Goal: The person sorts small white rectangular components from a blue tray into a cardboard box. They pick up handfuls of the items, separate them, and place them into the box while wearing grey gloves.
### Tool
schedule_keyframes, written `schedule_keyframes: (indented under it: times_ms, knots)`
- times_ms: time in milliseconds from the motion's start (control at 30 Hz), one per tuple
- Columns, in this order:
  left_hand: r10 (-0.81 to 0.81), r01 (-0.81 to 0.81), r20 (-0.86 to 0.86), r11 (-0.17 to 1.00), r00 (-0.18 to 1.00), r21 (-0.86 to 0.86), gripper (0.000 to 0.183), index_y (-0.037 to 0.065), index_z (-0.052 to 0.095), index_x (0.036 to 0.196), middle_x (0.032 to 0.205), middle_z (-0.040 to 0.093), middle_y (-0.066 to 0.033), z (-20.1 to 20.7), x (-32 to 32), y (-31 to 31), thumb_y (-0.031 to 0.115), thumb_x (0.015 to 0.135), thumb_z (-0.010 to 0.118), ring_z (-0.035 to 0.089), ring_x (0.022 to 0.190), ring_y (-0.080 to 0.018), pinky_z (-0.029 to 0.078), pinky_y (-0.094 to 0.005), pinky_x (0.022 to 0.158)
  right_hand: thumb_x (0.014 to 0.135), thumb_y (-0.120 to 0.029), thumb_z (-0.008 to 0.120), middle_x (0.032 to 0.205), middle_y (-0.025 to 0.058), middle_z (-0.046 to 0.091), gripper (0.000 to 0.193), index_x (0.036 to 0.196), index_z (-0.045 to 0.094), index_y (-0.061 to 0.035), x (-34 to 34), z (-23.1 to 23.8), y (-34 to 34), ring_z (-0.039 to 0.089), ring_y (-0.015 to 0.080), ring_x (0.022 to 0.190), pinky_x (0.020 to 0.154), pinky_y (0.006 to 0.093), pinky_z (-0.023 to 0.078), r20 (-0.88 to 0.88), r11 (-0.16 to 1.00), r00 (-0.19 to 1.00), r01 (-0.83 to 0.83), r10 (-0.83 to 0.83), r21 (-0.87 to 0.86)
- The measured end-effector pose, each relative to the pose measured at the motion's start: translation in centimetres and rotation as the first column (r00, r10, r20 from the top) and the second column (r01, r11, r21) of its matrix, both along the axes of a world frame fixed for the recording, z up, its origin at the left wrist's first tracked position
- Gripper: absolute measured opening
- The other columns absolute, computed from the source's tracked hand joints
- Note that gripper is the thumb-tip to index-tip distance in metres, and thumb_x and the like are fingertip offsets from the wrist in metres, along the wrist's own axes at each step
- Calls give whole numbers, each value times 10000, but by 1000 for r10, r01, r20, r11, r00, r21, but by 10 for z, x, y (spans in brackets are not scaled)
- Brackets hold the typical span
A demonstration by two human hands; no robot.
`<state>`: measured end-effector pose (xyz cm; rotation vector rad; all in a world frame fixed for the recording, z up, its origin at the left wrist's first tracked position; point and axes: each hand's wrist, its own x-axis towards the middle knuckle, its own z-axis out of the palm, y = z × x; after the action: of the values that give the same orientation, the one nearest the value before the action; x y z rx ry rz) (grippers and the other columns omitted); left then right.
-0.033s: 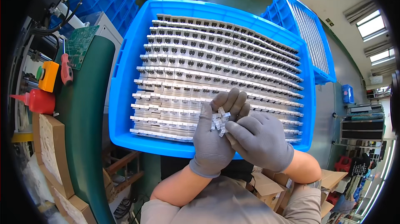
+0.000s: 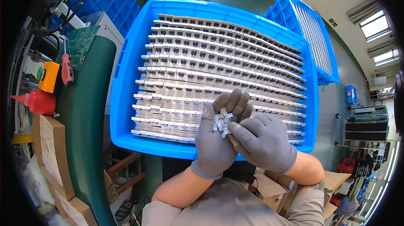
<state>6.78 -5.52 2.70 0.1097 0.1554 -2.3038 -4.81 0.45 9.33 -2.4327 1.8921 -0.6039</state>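
Note:
My left hand (image 2: 213,142), in a grey knit glove, is turned palm up with its fingers curled, cupping a small heap of clear plastic pieces (image 2: 222,122). The gloved right hand (image 2: 266,141) rests against the left palm, thumb and fingers pressed together at the edge of the heap. What its fingertips pinch, if anything, is hidden. Both hands are above the near side of a large blue crate (image 2: 122,112). Long rows of white plastic housings (image 2: 185,63) fill it, the farther rows showing black parts in their openings.
A second blue crate (image 2: 287,13) with similar rows stands at the far right. On the left, a green-covered bench (image 2: 86,142) carries a circuit board (image 2: 83,43), a red-handled screwdriver (image 2: 67,69) and a red bottle (image 2: 40,102). Open cardboard boxes (image 2: 269,186) sit beside me at the lower right.

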Motion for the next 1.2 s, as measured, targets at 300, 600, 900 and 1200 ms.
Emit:
schedule_keyframes:
  times_ms: [300, 600, 900, 1200]
  knots:
    - [-12, 10, 47, 999, 999, 40, 491, 49, 546, 1302, 1425, 566, -154, 0, 1, 0, 432, 1122, 297, 513, 1374, -307, 431, -481, 1168, 770, -143, 786, 763, 48, 600, 218, 960, 683, -120, -10, 9, -4, 627, 262, 658, 542, 410, 492, 321, 998, 945, 68, -61, -9]
    - [14, -19, 98, 998, 995, 51, 467, 48, 550, 1283, 1426, 562, -162, 8, 0, 0, 411, 1124, 303, 505, 1385, -312, 421, -473, 1184, 787, -147, 764, 801, 71, 623, 176, 932, 671, -113, -5, 17, 0, 647, 283, 675, 561, 418, 510, 124, 983, 992, -37, 15, 179]
    - [36, -41, 124, 999, 992, 36, 466, 46, 551, 1273, 1416, 564, -163, 8, 0, -1, 405, 1126, 292, 515, 1380, -310, 442, -468, 1168, 852, -192, 751, 831, 97, 635, 161, 970, 671, -117, -2, 12, 3, 651, 317, 674, 563, 439, 518, 226, 967, 967, 64, -121, 247]
    - [12, -12, -1, 995, 1000, 95, 410, 69, 587, 1217, 1242, 618, -109, -13, 13, -8, 412, 1117, 385, 614, 1151, -251, 546, -383, 920, 854, -75, 724, 839, 85, 667, 101, 910, 645, -103, -54, 5, -10, 667, 278, 691, 582, 381, 527, 231, 975, 949, 196, -216, 105]
